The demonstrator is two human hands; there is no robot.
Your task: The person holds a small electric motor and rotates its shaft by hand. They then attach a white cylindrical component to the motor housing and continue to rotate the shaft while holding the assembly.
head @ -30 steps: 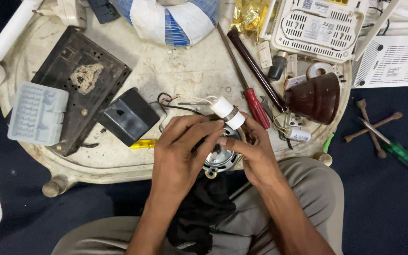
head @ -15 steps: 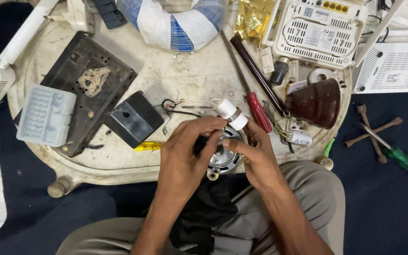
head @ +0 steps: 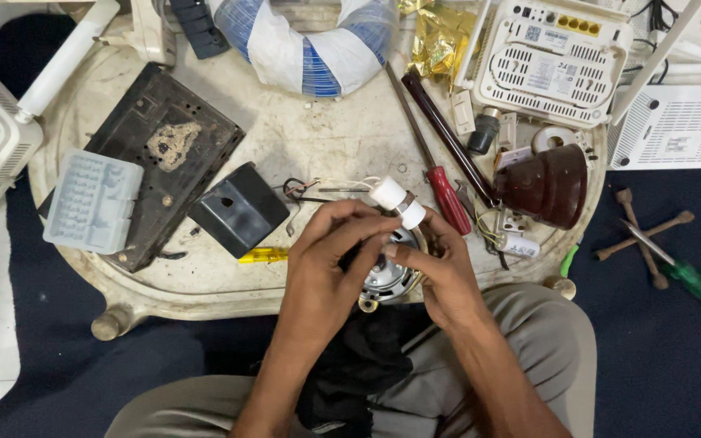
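A crumpled gold foil wrapper [head: 440,36] lies at the far edge of the round, stained white table [head: 326,138], between a blue-and-white striped roll [head: 306,45] and a white vented router box [head: 553,61]. That box bears two small rectangular labels [head: 549,73] — pale, with dark print — and a tiny blue-and-white sticker [head: 534,33] near its top. No screens or signs show.

Red screwdriver [head: 446,199] (beside brown cap [head: 547,185]).
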